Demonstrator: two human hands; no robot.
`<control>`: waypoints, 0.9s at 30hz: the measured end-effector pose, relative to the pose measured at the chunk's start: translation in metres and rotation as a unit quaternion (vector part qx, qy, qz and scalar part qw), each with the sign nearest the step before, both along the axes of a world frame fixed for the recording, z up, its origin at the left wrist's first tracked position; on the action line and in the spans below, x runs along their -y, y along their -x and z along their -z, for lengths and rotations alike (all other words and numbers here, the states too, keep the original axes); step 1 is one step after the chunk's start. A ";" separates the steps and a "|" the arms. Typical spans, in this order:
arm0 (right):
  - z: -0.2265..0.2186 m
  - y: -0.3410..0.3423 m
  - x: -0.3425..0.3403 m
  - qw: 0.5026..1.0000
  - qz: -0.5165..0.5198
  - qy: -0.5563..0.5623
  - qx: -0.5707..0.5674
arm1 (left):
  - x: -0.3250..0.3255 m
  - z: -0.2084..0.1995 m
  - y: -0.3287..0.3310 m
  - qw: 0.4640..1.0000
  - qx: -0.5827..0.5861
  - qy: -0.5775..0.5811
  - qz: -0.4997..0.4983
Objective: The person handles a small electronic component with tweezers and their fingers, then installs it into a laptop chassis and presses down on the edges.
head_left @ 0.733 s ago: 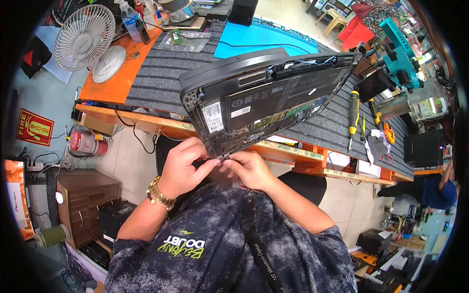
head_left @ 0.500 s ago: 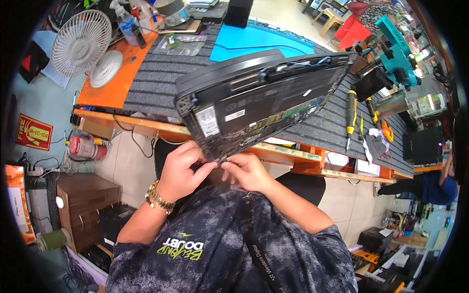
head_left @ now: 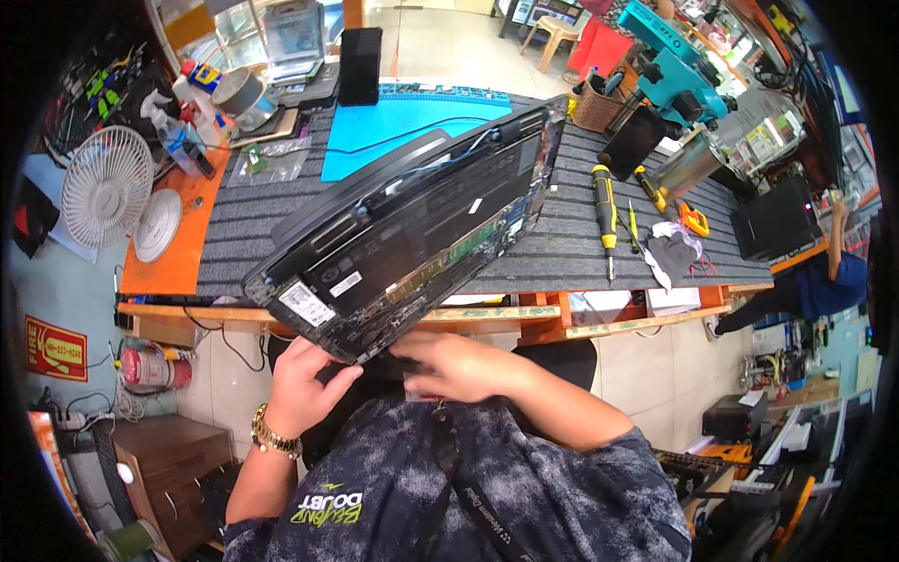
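A black laptop with its underside bared, showing circuit boards and a battery, leans tilted over the near edge of the bench. Its near corner hangs past that edge, close to my body. At this corner is my left hand, its fingers curled behind the laptop's edge and its thumb standing free. My right hand is beside the same near edge, right of my left. Its fingertips are blurred and partly hidden by the laptop, so any small thing in them cannot be made out.
A yellow-black screwdriver, a thinner screwdriver and an orange-handled tool lie right of the laptop. Behind it is a blue work mat. A white fan stands at left, a teal microscope at far right. Drawers jut below.
My view has swung, so the bench appears shifted left. The laptop leans more steeply. My hands, thumbs close together at its corner before, have moved apart, the right one drawing away rightward.
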State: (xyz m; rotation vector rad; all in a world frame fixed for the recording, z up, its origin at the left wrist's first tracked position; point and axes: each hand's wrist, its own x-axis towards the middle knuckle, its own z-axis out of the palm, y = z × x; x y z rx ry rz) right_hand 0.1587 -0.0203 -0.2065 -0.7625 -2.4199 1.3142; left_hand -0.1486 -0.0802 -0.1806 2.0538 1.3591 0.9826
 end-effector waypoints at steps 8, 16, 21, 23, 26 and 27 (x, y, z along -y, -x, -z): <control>-0.137 -0.135 -0.066 0.936 0.202 0.075 -0.277 | -0.013 -0.010 0.042 0.979 0.185 -0.059 -0.053; -0.164 -0.118 -0.196 0.842 0.374 -0.138 -0.364 | -0.054 -0.094 -0.002 0.954 0.264 -0.143 -0.006; -0.163 -0.085 -0.201 0.866 0.344 -0.099 -0.350 | -0.049 -0.093 -0.027 0.952 0.251 -0.159 -0.068; -0.165 -0.080 -0.189 0.856 0.368 -0.106 -0.348 | -0.047 -0.088 -0.035 0.954 0.193 -0.202 -0.108; -0.165 -0.082 -0.176 0.841 0.346 -0.188 -0.372 | -0.041 -0.072 -0.041 0.934 0.173 -0.282 -0.134; -0.168 -0.082 -0.169 0.836 0.322 -0.206 -0.395 | -0.041 -0.067 -0.041 0.929 0.176 -0.301 -0.123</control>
